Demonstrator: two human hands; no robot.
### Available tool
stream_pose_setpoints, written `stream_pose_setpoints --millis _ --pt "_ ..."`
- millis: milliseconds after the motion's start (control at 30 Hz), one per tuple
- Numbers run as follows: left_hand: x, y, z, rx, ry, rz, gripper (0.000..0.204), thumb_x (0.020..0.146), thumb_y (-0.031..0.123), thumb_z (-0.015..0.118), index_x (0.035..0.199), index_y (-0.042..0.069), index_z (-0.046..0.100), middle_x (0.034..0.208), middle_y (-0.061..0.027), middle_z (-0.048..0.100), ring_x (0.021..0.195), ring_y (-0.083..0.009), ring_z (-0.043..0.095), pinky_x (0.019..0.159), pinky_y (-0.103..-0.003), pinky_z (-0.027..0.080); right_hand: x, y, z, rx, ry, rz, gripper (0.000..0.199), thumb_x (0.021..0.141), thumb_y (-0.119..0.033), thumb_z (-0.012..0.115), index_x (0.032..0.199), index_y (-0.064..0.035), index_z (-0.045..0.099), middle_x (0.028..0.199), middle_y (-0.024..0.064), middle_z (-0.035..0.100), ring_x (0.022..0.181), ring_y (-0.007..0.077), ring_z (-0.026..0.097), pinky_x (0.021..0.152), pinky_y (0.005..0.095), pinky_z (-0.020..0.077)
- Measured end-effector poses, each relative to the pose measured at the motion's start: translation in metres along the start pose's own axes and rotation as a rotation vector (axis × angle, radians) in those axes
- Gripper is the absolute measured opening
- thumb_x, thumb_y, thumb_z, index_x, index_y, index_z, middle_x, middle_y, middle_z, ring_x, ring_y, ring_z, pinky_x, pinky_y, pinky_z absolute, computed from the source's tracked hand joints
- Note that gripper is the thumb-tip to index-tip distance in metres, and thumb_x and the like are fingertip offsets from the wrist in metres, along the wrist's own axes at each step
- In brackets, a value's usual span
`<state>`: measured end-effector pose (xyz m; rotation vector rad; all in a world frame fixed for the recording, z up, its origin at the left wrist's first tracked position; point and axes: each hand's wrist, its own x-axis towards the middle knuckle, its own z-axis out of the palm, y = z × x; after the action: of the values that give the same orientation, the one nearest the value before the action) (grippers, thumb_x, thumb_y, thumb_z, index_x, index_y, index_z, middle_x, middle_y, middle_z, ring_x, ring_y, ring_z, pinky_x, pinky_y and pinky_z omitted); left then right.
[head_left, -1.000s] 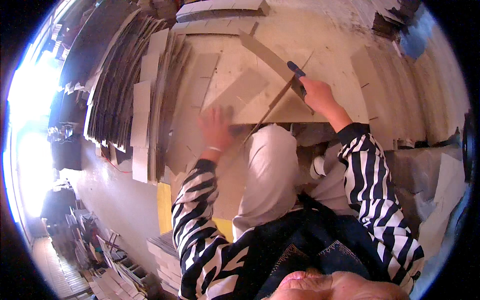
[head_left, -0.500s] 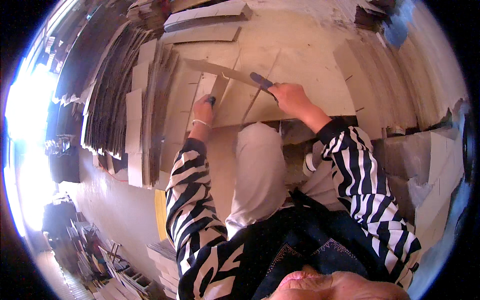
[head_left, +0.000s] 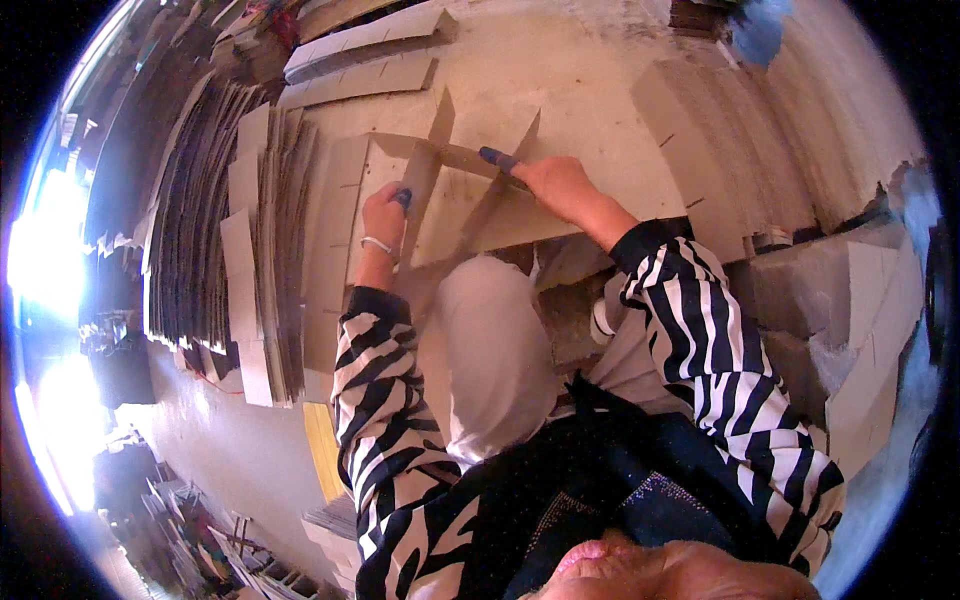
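**Slotted cardboard strips in both hands, over a flat sheet**

Nearest the camera: dark garment with small sparkling studs, then both forearms in zebra-striped black-and-white sleeves. Pale trousered knee (head_left: 495,340) rises between the arms, smooth fabric.

Left hand (head_left: 384,218): fingers curled closed around the near end of an upright cardboard strip (head_left: 418,200), pinching it; a blue fingertip cover shows at the grip, thin white band at the wrist. The strip is flat, matte tan, standing on edge and running away from the person.

Right hand (head_left: 560,185): closed on a second cardboard strip (head_left: 470,160) that crosses the first toward the left; a blue fingertip cover shows at the front of the grip. The two strips meet near the middle of the work, between the hands; whether they are fully interlocked cannot be told.

Beneath both: a flat cardboard sheet (head_left: 470,215), pale, dull surface, lying just beyond the knee.

Left of the work: a large stack of cardboard pieces (head_left: 250,230), leaning on edge, fanned, corrugated layers showing as thin ribs. Right: wide flat cardboard panels (head_left: 720,150) with short cut slits along their edges.

Farthest: long folded cardboard pieces (head_left: 360,55) lying across the dusty concrete floor (head_left: 580,70).
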<state>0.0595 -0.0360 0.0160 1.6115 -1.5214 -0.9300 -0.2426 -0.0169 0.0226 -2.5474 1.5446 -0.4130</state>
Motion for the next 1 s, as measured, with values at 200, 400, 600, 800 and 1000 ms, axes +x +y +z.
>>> stream_pose_setpoints --millis 200,400,600,800,1000 --pt "-0.048 0.043 -0.031 0.174 -0.061 0.161 0.045 0.091 0.025 0.057 0.131 0.007 0.05 0.104 -0.0127 0.065 0.088 -0.019 0.061 0.077 -0.033 0.048 0.002 0.043 -0.02 0.034 0.075 0.19 0.023 0.083 -0.011 0.053 0.106 -0.0129 0.058 0.089 0.0146 0.066 0.084 0.0358 0.064 0.067 0.0497 0.0489" --pt "-0.129 0.027 -0.054 0.107 0.12 0.078 0.051 0.096 0.029 0.051 0.142 0.009 0.039 0.116 -0.0161 0.061 0.097 -0.0192 0.063 0.083 -0.03 0.049 -0.018 0.075 -0.03 0.158 -0.038 0.42 0.033 0.084 -0.018 0.06 0.115 -0.0095 0.057 0.102 0.02 0.063 0.099 0.0401 0.057 0.081 0.0473 0.046" --pt "-0.138 -0.024 -0.002 -0.213 0.39 0.125 0.036 0.096 0.022 0.045 0.126 0.003 0.05 0.112 -0.0129 0.063 0.102 -0.0267 0.06 0.092 -0.037 0.044 -0.157 0.102 -0.083 -0.419 0.255 0.674 0.08 0.076 -0.023 0.073 0.144 -0.0133 0.031 0.132 0.016 0.048 0.118 0.0372 0.047 0.093 0.0469 0.0419" --pt "-0.052 -0.036 0.009 0.308 0.019 0.304 0.039 0.082 0.014 0.049 0.119 0.005 0.058 0.111 -0.0186 0.061 0.105 -0.032 0.059 0.091 -0.039 0.045 -0.211 0.17 -0.04 -0.405 0.379 0.671 0.049 0.075 -0.005 0.062 0.122 -0.0095 0.051 0.122 0.0161 0.054 0.111 0.0373 0.051 0.086 0.0482 0.0438" --pt "-0.007 0.011 -0.023 0.876 -0.157 0.186 0.026 0.075 0.018 0.055 0.096 0.011 0.068 0.1 -0.0167 0.065 0.094 -0.0371 0.061 0.083 -0.045 0.049 -0.126 0.079 -0.097 0.024 0.508 0.309 0.03 0.075 -0.003 0.057 0.105 -0.0061 0.059 0.086 0.0226 0.063 0.082 0.0423 0.06 0.068 0.0497 0.0462"
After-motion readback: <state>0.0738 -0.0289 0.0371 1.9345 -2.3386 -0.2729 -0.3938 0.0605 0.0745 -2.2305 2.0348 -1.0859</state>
